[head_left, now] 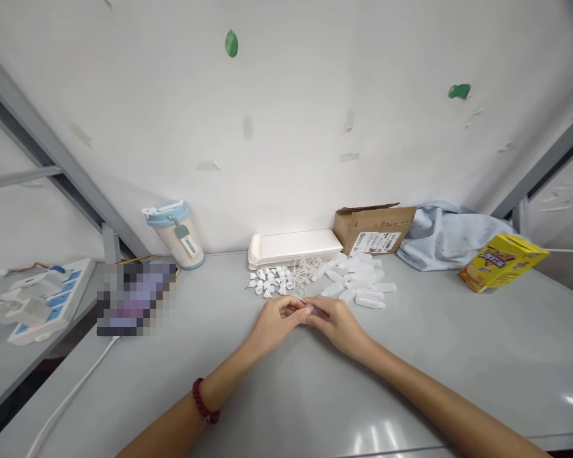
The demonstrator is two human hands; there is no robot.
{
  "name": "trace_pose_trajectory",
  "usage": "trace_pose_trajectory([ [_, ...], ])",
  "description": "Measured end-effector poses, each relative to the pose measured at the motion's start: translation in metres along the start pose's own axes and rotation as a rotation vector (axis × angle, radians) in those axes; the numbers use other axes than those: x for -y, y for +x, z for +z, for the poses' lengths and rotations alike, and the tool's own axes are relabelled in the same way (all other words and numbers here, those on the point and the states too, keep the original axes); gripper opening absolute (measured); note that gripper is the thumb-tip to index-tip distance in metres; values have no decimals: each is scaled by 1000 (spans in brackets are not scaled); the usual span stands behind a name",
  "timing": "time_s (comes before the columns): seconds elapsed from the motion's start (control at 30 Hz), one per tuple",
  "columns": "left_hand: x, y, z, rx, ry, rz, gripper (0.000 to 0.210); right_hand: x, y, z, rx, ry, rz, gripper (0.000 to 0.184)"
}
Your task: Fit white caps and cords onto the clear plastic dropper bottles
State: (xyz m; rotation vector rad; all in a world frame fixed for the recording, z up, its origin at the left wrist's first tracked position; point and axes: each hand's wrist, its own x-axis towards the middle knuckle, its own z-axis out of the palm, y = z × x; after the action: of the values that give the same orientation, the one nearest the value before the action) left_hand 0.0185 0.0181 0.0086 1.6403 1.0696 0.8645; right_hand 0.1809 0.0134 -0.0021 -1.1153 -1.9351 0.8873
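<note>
Two bare hands meet at the center of the frame, the left hand [274,323] and the right hand [337,323] curled toward each other with thumbs and fingertips drawn together. The fingers hide whatever may lie between them, so what they pinch, if anything, cannot be told. A dark red beaded bracelet [205,401] circles the left wrist, lower left of center.

Just beyond the fingertips, mid-frame, sit a cluster of small white caps [273,282], a tangle of thin white string [305,270] and, slightly right, a loose heap of clear plastic tubes [360,275], all on a gray table [277,407].

Behind them, against a white wall [296,95], stand a stack of white trays [298,242] and a brown cardboard box [379,232] with a printed label. A pale blue cloth [446,235] lies crumpled at right, beside a tilted yellow snack box [501,264].

At left, a blue-and-white cup [174,235] stands near a phone [141,299] obscured by pixels, with a white cable [71,401] running to the lower left corner. A power strip [60,305] loaded with plugs fills the far left. Green leaf-shaped marks [232,43] dot the wall at upper center and upper right.
</note>
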Motion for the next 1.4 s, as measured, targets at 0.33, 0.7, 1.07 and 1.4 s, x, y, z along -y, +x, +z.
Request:
trace_pose_trajectory([
  [0.33,-13,-17,2,-161,735,752,43,20,0,-4,40,999,312,30],
  [0.7,-13,-12,-1,-152,804,872,44,17,-2,-6,122,926,183,32],
  [1.07,0,-53,-32,-170,728,677,38,26,-16,10,447,451,137,33],
  [1.4,16,-62,-71,-126,688,138,39,26,-17,8,466,279,225,28],
])
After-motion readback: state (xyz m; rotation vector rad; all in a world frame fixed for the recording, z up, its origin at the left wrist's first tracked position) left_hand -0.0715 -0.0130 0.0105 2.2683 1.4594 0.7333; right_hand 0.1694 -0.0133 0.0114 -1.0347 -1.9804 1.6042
